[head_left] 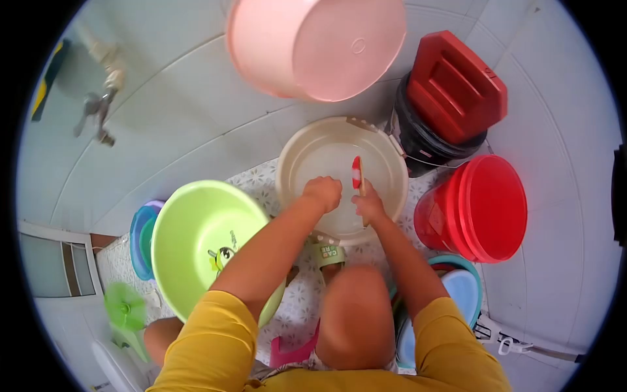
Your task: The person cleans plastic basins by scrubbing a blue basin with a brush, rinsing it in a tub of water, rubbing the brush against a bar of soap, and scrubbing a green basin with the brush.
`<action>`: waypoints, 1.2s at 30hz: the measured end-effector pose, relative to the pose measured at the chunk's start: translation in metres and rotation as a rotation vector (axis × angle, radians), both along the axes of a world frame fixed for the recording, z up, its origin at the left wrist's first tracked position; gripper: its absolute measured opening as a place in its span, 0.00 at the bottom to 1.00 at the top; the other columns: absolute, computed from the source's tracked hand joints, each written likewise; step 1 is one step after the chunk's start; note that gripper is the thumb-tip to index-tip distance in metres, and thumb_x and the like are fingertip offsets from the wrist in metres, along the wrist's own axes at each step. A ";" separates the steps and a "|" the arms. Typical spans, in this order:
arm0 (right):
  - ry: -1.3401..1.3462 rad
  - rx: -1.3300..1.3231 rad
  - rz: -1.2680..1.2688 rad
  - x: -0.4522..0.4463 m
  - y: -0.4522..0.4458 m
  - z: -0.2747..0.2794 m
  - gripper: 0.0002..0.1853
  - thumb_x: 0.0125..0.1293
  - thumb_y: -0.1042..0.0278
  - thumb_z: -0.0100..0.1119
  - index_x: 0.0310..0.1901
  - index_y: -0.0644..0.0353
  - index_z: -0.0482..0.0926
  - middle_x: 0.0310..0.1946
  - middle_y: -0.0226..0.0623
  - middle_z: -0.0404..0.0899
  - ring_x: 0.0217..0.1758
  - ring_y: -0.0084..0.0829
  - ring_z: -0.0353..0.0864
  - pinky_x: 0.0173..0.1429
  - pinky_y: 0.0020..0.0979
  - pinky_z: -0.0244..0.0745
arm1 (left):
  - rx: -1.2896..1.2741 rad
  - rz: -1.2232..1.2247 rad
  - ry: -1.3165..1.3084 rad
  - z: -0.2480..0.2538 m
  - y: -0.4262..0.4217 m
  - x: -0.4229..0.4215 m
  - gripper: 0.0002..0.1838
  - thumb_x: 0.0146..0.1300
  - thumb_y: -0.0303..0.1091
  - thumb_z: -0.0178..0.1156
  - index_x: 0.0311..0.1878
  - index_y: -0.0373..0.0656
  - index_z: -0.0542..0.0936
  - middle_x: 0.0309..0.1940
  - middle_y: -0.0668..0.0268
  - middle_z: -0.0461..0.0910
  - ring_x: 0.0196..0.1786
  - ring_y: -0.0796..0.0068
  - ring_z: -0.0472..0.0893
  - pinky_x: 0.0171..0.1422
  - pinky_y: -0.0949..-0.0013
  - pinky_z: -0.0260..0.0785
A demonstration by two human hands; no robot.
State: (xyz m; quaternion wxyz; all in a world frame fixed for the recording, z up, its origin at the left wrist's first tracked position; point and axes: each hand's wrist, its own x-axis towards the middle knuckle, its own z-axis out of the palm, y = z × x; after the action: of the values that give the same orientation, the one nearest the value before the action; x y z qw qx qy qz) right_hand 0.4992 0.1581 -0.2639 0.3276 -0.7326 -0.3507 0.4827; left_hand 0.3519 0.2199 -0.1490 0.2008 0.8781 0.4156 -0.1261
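A cream basin (285, 171) stands on the floor in front of me, with what looks like shallow, cloudy water in it. Over its right half, my right hand (369, 204) is closed round the light handle of a scrub brush (356, 175) with red and white bristles. The brush points up and away from me, apart from the basin floor. My left hand (322, 193) is a fist above the middle of the basin. Whatever its fingers may hold is hidden from this angle.
A green tub (189, 261) stands at left and a pink tub (346, 49) is by the wall. Red buckets (493, 209), a black bucket (418, 144) and a red container (457, 88) are at right. A tap (101, 114) juts from the left wall.
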 end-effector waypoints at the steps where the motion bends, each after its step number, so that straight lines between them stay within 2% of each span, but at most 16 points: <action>1: -0.124 -0.050 0.030 0.002 0.006 -0.015 0.33 0.53 0.61 0.55 0.63 0.44 0.59 0.42 0.53 0.76 0.44 0.49 0.77 0.49 0.41 0.72 | -0.063 0.002 0.086 -0.015 0.008 0.009 0.12 0.59 0.33 0.53 0.43 0.42 0.80 0.44 0.56 0.79 0.50 0.57 0.78 0.52 0.59 0.72; 2: -0.246 -0.104 0.060 0.003 0.012 -0.031 0.36 0.53 0.57 0.54 0.66 0.41 0.56 0.44 0.55 0.76 0.50 0.53 0.74 0.57 0.42 0.68 | -0.081 -0.004 0.101 -0.031 0.012 0.015 0.12 0.59 0.33 0.53 0.43 0.42 0.80 0.44 0.56 0.79 0.50 0.57 0.78 0.52 0.59 0.72; 5: -0.475 -0.201 0.009 0.012 0.025 -0.088 0.39 0.50 0.59 0.56 0.66 0.50 0.56 0.45 0.57 0.75 0.52 0.49 0.75 0.57 0.40 0.69 | -0.112 0.024 0.175 -0.080 0.026 0.026 0.13 0.58 0.32 0.52 0.46 0.43 0.79 0.49 0.57 0.77 0.53 0.58 0.77 0.53 0.59 0.71; 8: -0.119 -0.410 -0.211 0.032 0.030 -0.147 0.42 0.47 0.59 0.59 0.66 0.61 0.55 0.46 0.59 0.75 0.54 0.49 0.74 0.58 0.38 0.68 | -0.166 0.005 0.292 -0.117 0.035 0.028 0.14 0.59 0.31 0.52 0.48 0.44 0.78 0.53 0.59 0.75 0.54 0.57 0.76 0.54 0.60 0.71; 9: -0.114 -0.428 -0.210 0.026 0.028 -0.166 0.42 0.47 0.59 0.59 0.66 0.61 0.55 0.46 0.59 0.75 0.54 0.49 0.74 0.58 0.38 0.68 | -0.241 0.029 0.329 -0.127 0.036 0.028 0.16 0.58 0.31 0.51 0.51 0.44 0.76 0.52 0.57 0.75 0.56 0.57 0.74 0.57 0.59 0.69; 11: -0.428 -0.442 0.037 0.003 0.023 -0.194 0.38 0.46 0.59 0.60 0.59 0.69 0.64 0.45 0.56 0.77 0.52 0.49 0.76 0.56 0.38 0.71 | -0.327 0.049 0.370 -0.142 0.037 0.029 0.19 0.58 0.31 0.50 0.54 0.43 0.73 0.52 0.56 0.74 0.57 0.57 0.73 0.60 0.58 0.66; 12: -0.426 -0.425 0.159 -0.001 0.026 -0.151 0.28 0.48 0.60 0.60 0.51 0.67 0.72 0.46 0.54 0.77 0.52 0.49 0.76 0.56 0.39 0.71 | -0.388 0.025 0.369 -0.146 0.037 0.030 0.19 0.57 0.31 0.50 0.53 0.43 0.74 0.52 0.56 0.75 0.57 0.57 0.73 0.59 0.58 0.67; 13: -0.420 -0.435 0.162 0.005 0.033 -0.143 0.28 0.48 0.60 0.60 0.51 0.67 0.72 0.46 0.54 0.77 0.52 0.49 0.76 0.56 0.39 0.71 | -0.447 0.002 0.369 -0.148 0.037 0.031 0.18 0.57 0.31 0.50 0.53 0.43 0.74 0.52 0.57 0.75 0.57 0.57 0.73 0.59 0.58 0.67; 15: -0.509 -0.551 -0.007 0.017 0.049 -0.141 0.22 0.51 0.58 0.60 0.44 0.65 0.76 0.46 0.51 0.77 0.52 0.48 0.76 0.56 0.42 0.71 | -0.449 0.003 0.345 -0.137 0.039 0.035 0.18 0.57 0.31 0.50 0.52 0.43 0.74 0.52 0.57 0.75 0.57 0.56 0.74 0.59 0.58 0.67; 19: -0.448 -0.493 -0.165 0.007 0.048 -0.166 0.20 0.55 0.56 0.58 0.44 0.62 0.78 0.46 0.47 0.78 0.53 0.45 0.76 0.55 0.43 0.71 | -0.451 -0.072 0.317 -0.115 0.045 0.047 0.17 0.56 0.30 0.51 0.51 0.44 0.75 0.51 0.56 0.76 0.56 0.55 0.74 0.58 0.57 0.68; 22: -0.747 -0.300 -0.092 -0.006 0.044 -0.201 0.20 0.56 0.57 0.57 0.46 0.61 0.76 0.45 0.43 0.79 0.51 0.44 0.78 0.52 0.42 0.73 | -0.408 -0.057 0.220 -0.059 0.051 0.062 0.17 0.57 0.33 0.52 0.51 0.44 0.75 0.50 0.56 0.76 0.54 0.55 0.75 0.57 0.57 0.68; 24: -0.630 -0.454 0.092 0.028 0.047 -0.226 0.23 0.54 0.59 0.61 0.50 0.61 0.72 0.46 0.42 0.79 0.51 0.46 0.77 0.53 0.42 0.73 | -0.355 -0.092 0.155 -0.048 0.052 0.056 0.17 0.58 0.34 0.53 0.51 0.44 0.74 0.49 0.55 0.76 0.53 0.54 0.75 0.56 0.56 0.68; 27: -0.684 -0.317 0.242 0.022 0.044 -0.226 0.30 0.50 0.57 0.65 0.53 0.62 0.69 0.46 0.45 0.78 0.51 0.47 0.77 0.54 0.42 0.72 | -0.278 -0.145 0.045 -0.021 0.053 0.040 0.17 0.58 0.36 0.55 0.51 0.43 0.74 0.47 0.54 0.77 0.52 0.54 0.75 0.55 0.55 0.68; 30: -0.433 -0.300 -0.024 -0.011 0.053 -0.138 0.30 0.48 0.58 0.66 0.52 0.63 0.70 0.47 0.48 0.77 0.51 0.47 0.77 0.54 0.42 0.72 | -0.189 -0.146 -0.013 0.002 0.057 0.012 0.18 0.58 0.36 0.56 0.51 0.42 0.74 0.46 0.54 0.77 0.51 0.54 0.75 0.55 0.56 0.68; 33: -0.321 -0.274 0.151 -0.016 0.051 -0.110 0.27 0.49 0.62 0.61 0.51 0.64 0.71 0.46 0.51 0.77 0.51 0.48 0.77 0.54 0.42 0.72 | -0.102 -0.114 -0.033 0.032 0.053 -0.021 0.17 0.57 0.32 0.56 0.51 0.41 0.74 0.47 0.55 0.77 0.51 0.54 0.75 0.56 0.56 0.67; 36: -0.396 -0.347 0.182 -0.021 0.063 -0.082 0.24 0.49 0.64 0.57 0.50 0.64 0.72 0.45 0.52 0.77 0.51 0.49 0.77 0.55 0.42 0.72 | 0.078 -0.086 -0.280 0.059 0.041 -0.064 0.15 0.57 0.28 0.56 0.49 0.41 0.75 0.47 0.56 0.76 0.50 0.55 0.75 0.55 0.58 0.67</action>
State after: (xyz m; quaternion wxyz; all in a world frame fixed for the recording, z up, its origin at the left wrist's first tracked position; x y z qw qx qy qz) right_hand 0.4780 0.2206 -0.3454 0.0777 -0.8234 -0.3844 0.4102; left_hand 0.2881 0.2613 -0.0897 0.2170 0.9113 0.3499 0.0054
